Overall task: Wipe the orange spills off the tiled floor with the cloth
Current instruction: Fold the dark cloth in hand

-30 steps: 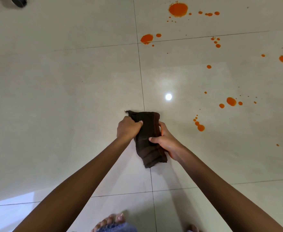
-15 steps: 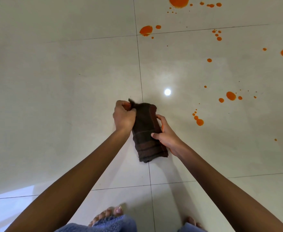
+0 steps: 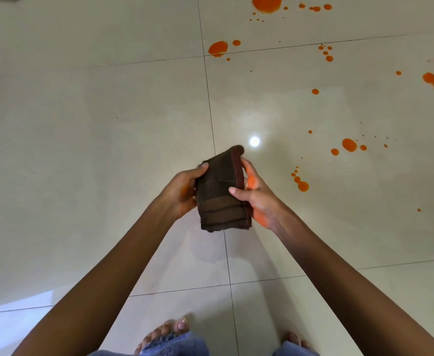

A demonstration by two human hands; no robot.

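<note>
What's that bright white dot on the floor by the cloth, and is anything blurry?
Head view: the white dot is glare, likely a lamp reflected in the glossy tiled floor; head view: the cloth is sharp, the toes slightly soft.

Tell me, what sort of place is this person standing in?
Likely indoors, perhaps a home: large glossy cream floor tiles, a lamp's round reflection on them, and bare toes. Nothing more of the room shows.

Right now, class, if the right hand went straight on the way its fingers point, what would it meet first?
Likely bare tiled floor by the light glare, past the brown cloth that the right hand grips; the orange spills lie off to its right. Depth is unclear.
</note>
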